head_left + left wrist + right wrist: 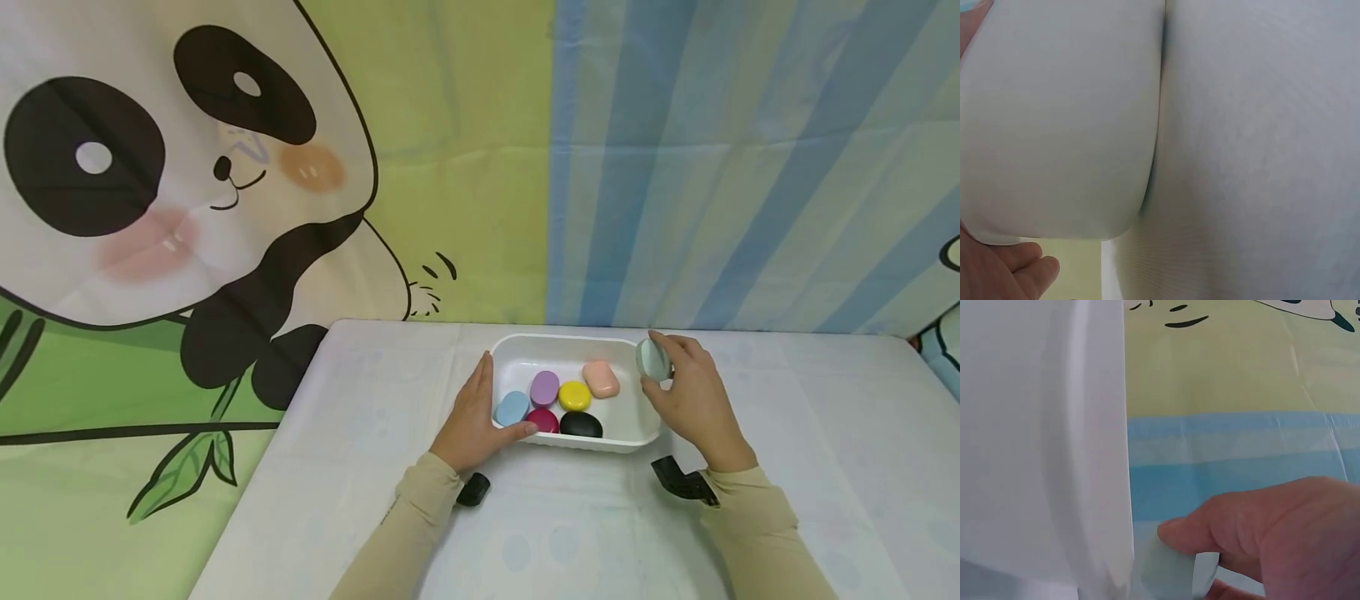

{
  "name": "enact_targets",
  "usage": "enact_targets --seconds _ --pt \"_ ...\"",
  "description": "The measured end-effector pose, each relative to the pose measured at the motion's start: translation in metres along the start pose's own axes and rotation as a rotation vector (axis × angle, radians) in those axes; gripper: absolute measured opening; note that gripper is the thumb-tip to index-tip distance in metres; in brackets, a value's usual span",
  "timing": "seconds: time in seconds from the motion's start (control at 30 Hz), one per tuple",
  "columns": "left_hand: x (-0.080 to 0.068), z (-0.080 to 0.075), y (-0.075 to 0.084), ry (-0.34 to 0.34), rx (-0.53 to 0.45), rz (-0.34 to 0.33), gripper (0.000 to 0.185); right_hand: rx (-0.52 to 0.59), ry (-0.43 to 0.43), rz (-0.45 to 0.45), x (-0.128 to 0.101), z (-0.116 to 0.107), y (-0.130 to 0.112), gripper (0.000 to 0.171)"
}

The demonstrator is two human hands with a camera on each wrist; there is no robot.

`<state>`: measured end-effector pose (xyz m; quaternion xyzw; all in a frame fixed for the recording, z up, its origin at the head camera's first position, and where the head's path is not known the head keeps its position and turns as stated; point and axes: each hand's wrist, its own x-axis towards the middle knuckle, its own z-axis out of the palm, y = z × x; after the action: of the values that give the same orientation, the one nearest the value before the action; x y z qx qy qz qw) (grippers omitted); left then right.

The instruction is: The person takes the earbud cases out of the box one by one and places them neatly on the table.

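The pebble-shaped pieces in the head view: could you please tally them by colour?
Blue: 1
Purple: 1
Yellow: 1
Pink: 1
Magenta: 1
Black: 1
Pale green, held by the right hand: 1
Total: 7

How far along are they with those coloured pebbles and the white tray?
Six pebbles lie in the white tray: blue, purple, yellow, pink, magenta and black. In hand: the right hand pinches a pale green pebble at the tray's right rim, while the left hand steadies its left side. No other pebbles show on the table.
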<state>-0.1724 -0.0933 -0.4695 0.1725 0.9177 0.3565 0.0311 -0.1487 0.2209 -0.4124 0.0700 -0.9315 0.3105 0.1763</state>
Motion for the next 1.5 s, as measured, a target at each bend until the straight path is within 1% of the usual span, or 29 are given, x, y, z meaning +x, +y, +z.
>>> enact_targets --seconds 0.23,0.37,0.57,0.8,0.87,1.07,1.5 --pt "0.001 0.0 0.0 0.002 0.0 0.003 0.128 -0.012 0.001 0.06 0.002 -0.005 0.016 0.062" --pt "0.001 0.0 -0.001 0.002 0.0 0.007 0.129 -0.02 -0.002 0.079 0.002 -0.005 0.025 0.063" --pt "0.001 0.001 -0.002 0.002 0.005 0.005 0.129 -0.033 -0.027 0.103 0.002 -0.003 0.032 0.061" --pt "0.001 0.001 -0.002 0.002 -0.001 -0.005 0.129 -0.056 -0.068 0.157 0.003 0.002 0.039 0.061" --pt "0.002 0.0 -0.002 0.003 0.0 -0.005 0.129 -0.06 -0.075 0.163 0.004 0.004 0.042 0.061" --pt "0.002 0.0 -0.001 0.011 0.001 -0.004 0.128 -0.079 -0.082 0.145 0.003 0.009 0.053 0.06" --pt "0.0 0.0 0.0 0.02 -0.012 0.01 0.126 -0.112 -0.194 0.238 0.001 0.019 0.067 0.061"
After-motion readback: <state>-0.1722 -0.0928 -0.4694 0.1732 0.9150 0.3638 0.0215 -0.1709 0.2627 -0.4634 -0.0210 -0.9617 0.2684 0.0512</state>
